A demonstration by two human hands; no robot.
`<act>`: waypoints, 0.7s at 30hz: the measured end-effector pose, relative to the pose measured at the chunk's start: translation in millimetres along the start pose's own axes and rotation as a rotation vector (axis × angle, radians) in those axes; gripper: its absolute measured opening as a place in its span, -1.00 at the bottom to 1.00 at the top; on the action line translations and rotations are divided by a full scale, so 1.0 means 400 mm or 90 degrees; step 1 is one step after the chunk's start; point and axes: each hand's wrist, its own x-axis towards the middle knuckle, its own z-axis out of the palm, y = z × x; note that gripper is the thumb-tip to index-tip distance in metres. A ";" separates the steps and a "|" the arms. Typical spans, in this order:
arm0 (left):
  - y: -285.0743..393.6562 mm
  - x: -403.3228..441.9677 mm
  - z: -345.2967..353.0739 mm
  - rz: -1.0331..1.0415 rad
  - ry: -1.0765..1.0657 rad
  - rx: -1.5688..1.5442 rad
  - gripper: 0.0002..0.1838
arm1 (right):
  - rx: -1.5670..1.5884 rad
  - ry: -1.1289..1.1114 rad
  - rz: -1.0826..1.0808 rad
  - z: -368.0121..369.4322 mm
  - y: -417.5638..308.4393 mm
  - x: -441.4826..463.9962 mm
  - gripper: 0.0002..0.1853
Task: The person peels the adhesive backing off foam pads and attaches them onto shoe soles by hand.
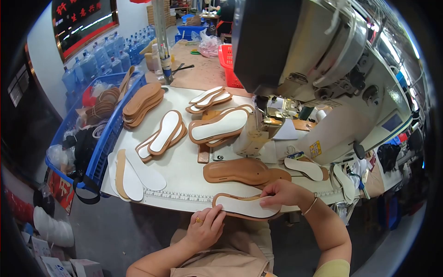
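A brown insole with a white layer on top lies at the table's front edge, between my hands. My left hand holds its left end, fingers pressed together on the rim. On the right part of the white layer, my right hand pinches with thumb and fingers. Just behind it are brown insoles, overlapping. Farther back, white-topped insoles lie in a pile beside the sewing machine. Another such pile sits to the left.
A blue basket of bags and straps stands left, near stacked brown insoles and loose white pieces. A measuring tape runs along the front edge. The machine's arm overhangs the right side. A red basket stands behind.
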 end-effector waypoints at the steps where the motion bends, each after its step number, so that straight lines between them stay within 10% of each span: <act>1: 0.000 -0.001 0.002 0.000 0.004 0.007 -0.51 | 0.000 0.015 -0.008 0.002 0.006 -0.006 -0.75; 21: 0.009 0.015 -0.003 0.004 -0.024 0.018 -0.52 | 0.176 0.149 0.006 0.026 0.048 -0.069 -0.71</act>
